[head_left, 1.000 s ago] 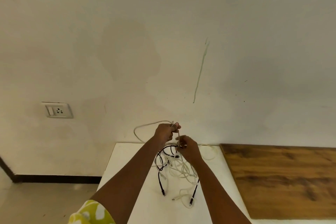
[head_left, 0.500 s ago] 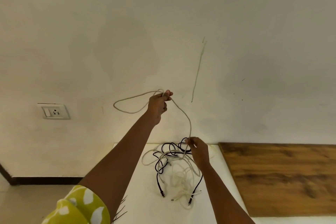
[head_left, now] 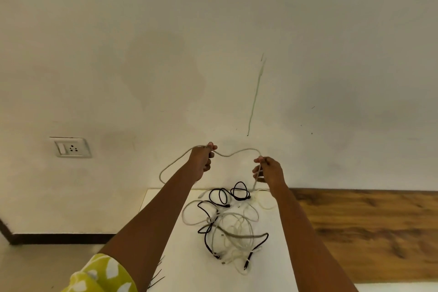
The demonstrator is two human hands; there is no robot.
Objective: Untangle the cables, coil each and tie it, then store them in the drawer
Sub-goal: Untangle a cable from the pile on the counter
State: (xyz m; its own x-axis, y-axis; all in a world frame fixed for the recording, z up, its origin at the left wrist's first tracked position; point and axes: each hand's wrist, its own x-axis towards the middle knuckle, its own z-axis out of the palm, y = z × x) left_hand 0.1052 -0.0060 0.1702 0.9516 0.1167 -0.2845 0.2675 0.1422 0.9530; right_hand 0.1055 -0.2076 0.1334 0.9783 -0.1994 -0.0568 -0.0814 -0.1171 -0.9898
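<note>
Grey-white cable (head_left: 239, 151) held up off the bench, spanning between both hands in a slack S-curve; a loop of it hangs left of the left forearm, and from the right hand it drops toward the cable tangle (head_left: 227, 225) on the white bench (head_left: 166, 199). Left hand (head_left: 201, 161): grip curled round the cable, thumb and fingertips pinching it at the top. Right hand (head_left: 269, 169): thumb and forefinger pinching the cable, other fingers loosely curled. Tangle is black and white leads crossed over each other, plugs lying at its near side. Step in hand, by my reading: drawing this one cable free. To do well: feed it hand over hand, keep tension light, watch where it enters the pile and lift crossings off rather than pulling a knot tight. Wall socket (head_left: 70, 147) to the left; wooden surface (head_left: 369, 232) adjoins the bench on the right. No drawer in view.
</note>
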